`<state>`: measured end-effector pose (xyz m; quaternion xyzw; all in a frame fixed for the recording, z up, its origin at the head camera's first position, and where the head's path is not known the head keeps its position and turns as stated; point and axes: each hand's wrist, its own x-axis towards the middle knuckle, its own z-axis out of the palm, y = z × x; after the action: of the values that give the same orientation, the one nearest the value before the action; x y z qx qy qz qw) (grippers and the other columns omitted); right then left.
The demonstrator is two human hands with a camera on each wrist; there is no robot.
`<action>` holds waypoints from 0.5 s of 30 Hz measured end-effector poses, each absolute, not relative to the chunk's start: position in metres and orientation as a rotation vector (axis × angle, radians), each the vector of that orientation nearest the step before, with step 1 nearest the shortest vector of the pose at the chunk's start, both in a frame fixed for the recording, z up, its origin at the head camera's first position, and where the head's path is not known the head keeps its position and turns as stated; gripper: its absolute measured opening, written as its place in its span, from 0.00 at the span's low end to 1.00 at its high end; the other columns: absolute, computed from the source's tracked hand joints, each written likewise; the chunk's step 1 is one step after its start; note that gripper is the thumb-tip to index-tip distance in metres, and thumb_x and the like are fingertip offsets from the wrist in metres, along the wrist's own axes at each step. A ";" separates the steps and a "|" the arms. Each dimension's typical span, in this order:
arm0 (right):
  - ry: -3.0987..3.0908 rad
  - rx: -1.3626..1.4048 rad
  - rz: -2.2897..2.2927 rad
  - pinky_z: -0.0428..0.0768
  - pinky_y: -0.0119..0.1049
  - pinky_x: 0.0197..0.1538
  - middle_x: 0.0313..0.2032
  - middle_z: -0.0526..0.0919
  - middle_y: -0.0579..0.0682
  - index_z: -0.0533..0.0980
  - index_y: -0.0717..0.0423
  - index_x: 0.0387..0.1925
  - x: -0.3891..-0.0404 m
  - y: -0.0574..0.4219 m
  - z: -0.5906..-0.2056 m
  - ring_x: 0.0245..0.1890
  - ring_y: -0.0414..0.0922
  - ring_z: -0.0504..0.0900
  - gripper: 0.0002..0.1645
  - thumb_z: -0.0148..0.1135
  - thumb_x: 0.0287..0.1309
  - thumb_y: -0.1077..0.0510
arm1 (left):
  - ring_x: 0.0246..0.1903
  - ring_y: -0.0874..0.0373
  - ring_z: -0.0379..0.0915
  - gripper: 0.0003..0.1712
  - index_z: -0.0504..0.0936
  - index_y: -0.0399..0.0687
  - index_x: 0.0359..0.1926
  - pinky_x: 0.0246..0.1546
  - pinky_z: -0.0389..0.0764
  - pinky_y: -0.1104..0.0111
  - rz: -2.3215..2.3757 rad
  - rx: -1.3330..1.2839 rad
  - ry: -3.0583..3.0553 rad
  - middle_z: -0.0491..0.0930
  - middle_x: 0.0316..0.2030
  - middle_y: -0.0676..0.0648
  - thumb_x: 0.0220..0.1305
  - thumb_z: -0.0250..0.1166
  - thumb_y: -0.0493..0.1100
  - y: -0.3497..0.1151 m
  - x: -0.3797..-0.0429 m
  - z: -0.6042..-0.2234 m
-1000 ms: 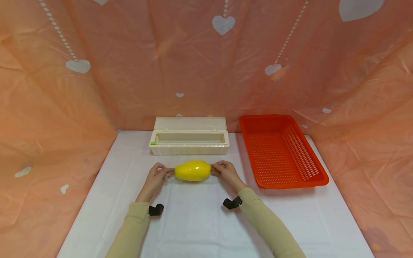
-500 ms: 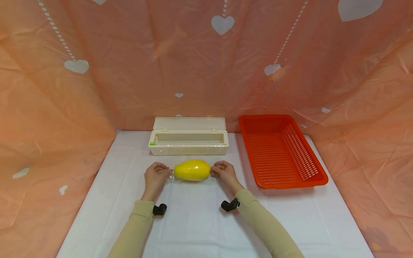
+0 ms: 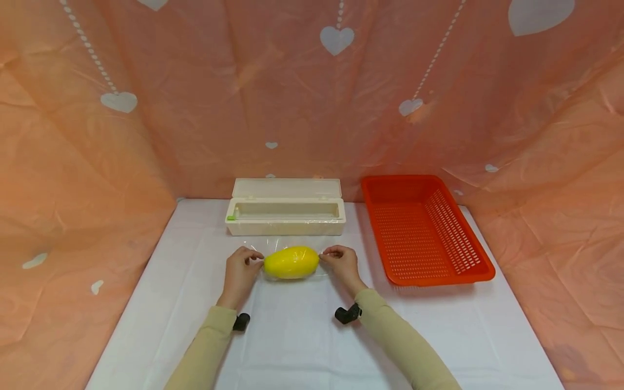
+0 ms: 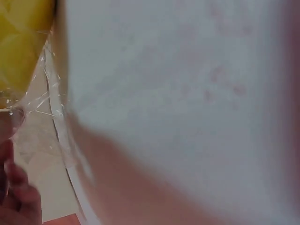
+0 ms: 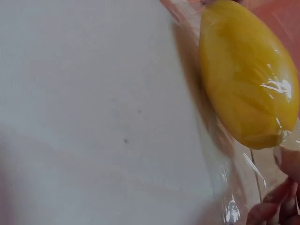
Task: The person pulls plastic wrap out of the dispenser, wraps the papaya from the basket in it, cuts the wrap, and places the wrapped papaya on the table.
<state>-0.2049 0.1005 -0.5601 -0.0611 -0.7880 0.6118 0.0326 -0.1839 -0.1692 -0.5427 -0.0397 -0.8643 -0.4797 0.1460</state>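
A glossy yellow oblong fruit (image 3: 291, 262) lies lengthwise between my two hands, with clear cling film (image 5: 233, 206) around it. In the head view, thin film folds spread behind and beside it. My left hand (image 3: 239, 275) pinches the film right at the fruit's left tip. At the opposite tip my right hand (image 3: 344, 266) pinches the film between thumb and fingers. The left wrist view shows the fruit (image 4: 21, 51) with film stretched off its end beside the curled fingers (image 4: 21, 197). In the right wrist view, the thumb (image 5: 287, 161) sits at the fruit's end.
Behind the fruit stands a white cling film dispenser box (image 3: 286, 227), its lid raised, with a small green piece (image 3: 231, 218) at its left. A red perforated basket (image 3: 397, 273) stands at the right. A white cloth (image 3: 287, 346) covers the table; a pink curtain hangs behind.
My fingers have gone from reaching at the fruit's ends to pinching the film there. The fruit has shifted slightly toward me, and film folds now show behind it.
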 end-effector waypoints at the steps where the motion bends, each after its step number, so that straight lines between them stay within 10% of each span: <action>1: -2.425 -0.187 1.899 0.74 0.26 0.25 0.21 0.79 0.48 0.82 0.63 0.27 -0.204 0.100 -0.561 0.22 0.40 0.74 0.07 0.74 0.46 0.65 | 0.27 0.53 0.66 0.08 0.86 0.39 0.31 0.29 0.67 0.69 -1.385 -0.115 -2.487 0.76 0.27 0.46 0.49 0.69 0.25 -0.170 -0.182 -0.543; 15: -2.403 -0.287 2.123 0.79 0.28 0.28 0.27 0.84 0.53 0.82 0.69 0.35 -0.201 0.097 -0.555 0.23 0.39 0.80 0.09 0.67 0.55 0.65 | 0.45 0.42 0.78 0.10 0.82 0.32 0.45 0.45 0.74 0.81 -1.774 -0.339 -2.333 0.82 0.43 0.37 0.66 0.58 0.28 -0.170 -0.150 -0.523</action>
<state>-0.2012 0.0972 -0.5554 -0.0892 -0.7458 0.6590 -0.0388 -0.1500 -0.1699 -0.5233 -0.1142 -0.7872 -0.5985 0.0957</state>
